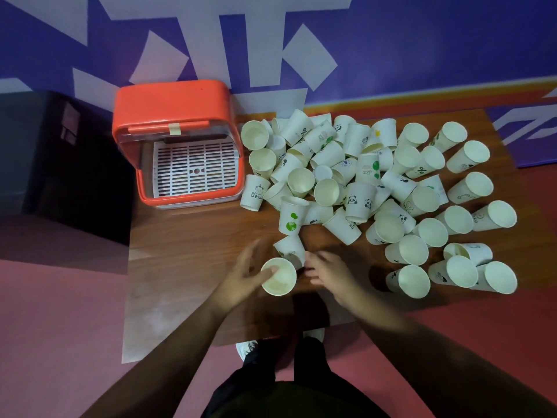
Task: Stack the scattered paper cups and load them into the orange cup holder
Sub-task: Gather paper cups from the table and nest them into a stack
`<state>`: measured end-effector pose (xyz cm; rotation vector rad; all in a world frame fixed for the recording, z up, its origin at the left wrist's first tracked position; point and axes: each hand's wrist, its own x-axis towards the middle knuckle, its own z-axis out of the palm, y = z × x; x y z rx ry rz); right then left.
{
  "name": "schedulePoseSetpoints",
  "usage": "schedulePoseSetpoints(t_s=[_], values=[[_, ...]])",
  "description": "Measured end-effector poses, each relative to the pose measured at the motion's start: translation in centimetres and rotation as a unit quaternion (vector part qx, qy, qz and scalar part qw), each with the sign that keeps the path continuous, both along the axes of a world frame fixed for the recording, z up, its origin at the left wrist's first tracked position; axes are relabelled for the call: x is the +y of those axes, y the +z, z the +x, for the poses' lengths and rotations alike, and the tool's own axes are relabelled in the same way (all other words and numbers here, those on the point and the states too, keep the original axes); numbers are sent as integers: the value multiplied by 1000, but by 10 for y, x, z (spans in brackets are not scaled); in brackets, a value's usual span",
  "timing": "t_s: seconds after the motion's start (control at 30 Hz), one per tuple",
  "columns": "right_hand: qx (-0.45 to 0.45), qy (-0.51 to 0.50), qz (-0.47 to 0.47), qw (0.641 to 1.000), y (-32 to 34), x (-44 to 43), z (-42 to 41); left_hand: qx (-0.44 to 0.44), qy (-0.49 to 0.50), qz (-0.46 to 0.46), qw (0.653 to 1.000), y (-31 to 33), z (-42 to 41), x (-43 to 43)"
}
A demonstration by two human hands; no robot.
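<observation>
Wooden table (187, 245), left hand (247, 276) gripping upright cup (278, 277), right hand (328, 271) seemingly loose

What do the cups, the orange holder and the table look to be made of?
Cups: thin paper, matte off-white with printed cartoons, rolled rims.
Orange holder: looks like moulded plastic, smooth with a slight sheen; a white slotted tray lies inside.
Table: brown wood grain, perhaps laminate; the picture cannot settle which.

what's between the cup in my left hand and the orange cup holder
Only bare wooden table lies between the cup in the left hand and the orange cup holder, in the head view.
</observation>
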<state>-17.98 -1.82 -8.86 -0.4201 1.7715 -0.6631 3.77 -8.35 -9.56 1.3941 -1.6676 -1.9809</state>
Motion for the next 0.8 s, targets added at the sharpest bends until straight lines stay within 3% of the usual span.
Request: schedulePoseSetpoints(t_s=[0.1, 0.17, 0.33, 0.43, 0.57, 0.67, 0.8], values=[[133, 47, -13, 990, -4, -21, -8, -66, 52, -23, 996, 3, -26, -30], [142, 48, -9, 989, -4, -36, -7, -103, 61, 21, 993, 7, -46, -50], [28, 2, 19, 999, -24, -54, -2, -98, -3, 110, 989, 1, -72, -68], [-83, -53, 20, 995, -20, -55, 0, -74, 30, 154, 985, -13, -74, -71], [-189, -108, -1, 976, -20, -63, 4, -70, 5, 111, 991, -30, -61, -72], [-186, -107, 6, 977, -15, -74, 8, -95, 28, 93, 991, -44, -50, -80], [-100, -72, -18, 992, -9, -86, 2, -116, 70, 89, 987, -40, -38, -92]])
